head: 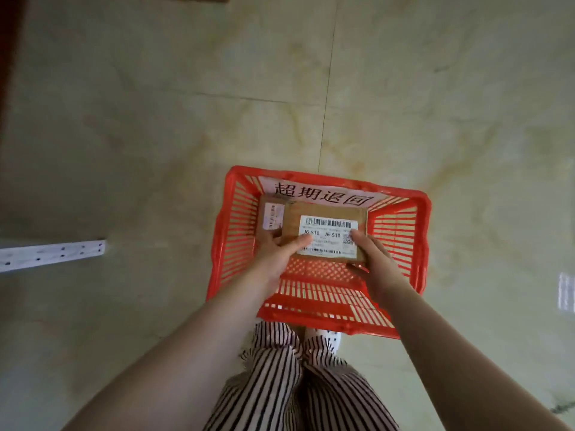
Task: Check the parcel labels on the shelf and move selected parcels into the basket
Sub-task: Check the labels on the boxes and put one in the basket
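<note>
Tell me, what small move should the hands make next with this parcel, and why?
Probably lower the parcel and let go: both the left hand and right hand hold it inside the red basket, beside another parcel already there.

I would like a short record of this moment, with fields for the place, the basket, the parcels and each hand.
place: tiled floor, seen from above
basket: red plastic basket on the floor, with a white sign at its far wall
held parcel: brown box, label facing up, printed J6-S10, over the basket
other parcel: smaller box already inside, to the left
left hand: grips the held parcel's left edge
right hand: grips its right near corner
also seen: white shelf edge, striped trousers
</note>
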Tool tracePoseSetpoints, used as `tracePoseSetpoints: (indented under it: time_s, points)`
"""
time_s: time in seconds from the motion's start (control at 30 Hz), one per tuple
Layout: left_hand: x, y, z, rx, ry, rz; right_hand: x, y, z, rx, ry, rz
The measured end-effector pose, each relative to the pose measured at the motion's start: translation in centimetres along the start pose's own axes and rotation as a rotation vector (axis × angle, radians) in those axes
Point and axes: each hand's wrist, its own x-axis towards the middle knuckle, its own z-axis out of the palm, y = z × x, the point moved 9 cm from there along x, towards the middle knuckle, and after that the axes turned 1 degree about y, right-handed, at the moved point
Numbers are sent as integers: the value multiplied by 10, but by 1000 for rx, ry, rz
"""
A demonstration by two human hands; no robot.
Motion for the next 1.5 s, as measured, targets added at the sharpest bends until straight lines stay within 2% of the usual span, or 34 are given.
tracePoseSetpoints:
  time_s: [0.1, 0.27, 0.43, 0.57, 0.67, 0.87, 1.07, 1.2, 1.5]
  points:
    - [49, -22, -3, 62, 54, 22, 45, 32, -14, 10, -2, 25]
    - [103, -49, -1, -18, 101, 26, 85, 72, -26, 41, -33, 58]
    - [118, -79, 2, 22, 117, -124, 108, 66, -33, 121, 60, 17]
    - [132, -98, 1, 53, 180, -168, 137, 52, -26, -37, 121, -32]
    - [140, -108, 2, -69, 171, -203, 155, 46, -13, -102, 154, -100]
    - [169, -103, 6, -230, 181, -154, 187, 66, 24, -318, 92, -146]
    - [183, -113, -4, -343, 234, -238, 197, 74, 25, -410, 133, -198]
    - [192, -109, -25, -388, 304, -184, 200, 80, 24, -412, 160, -202]
    - [201, -89, -28, -360, 318, -130, 211, 60, 36, -492, 154, -212]
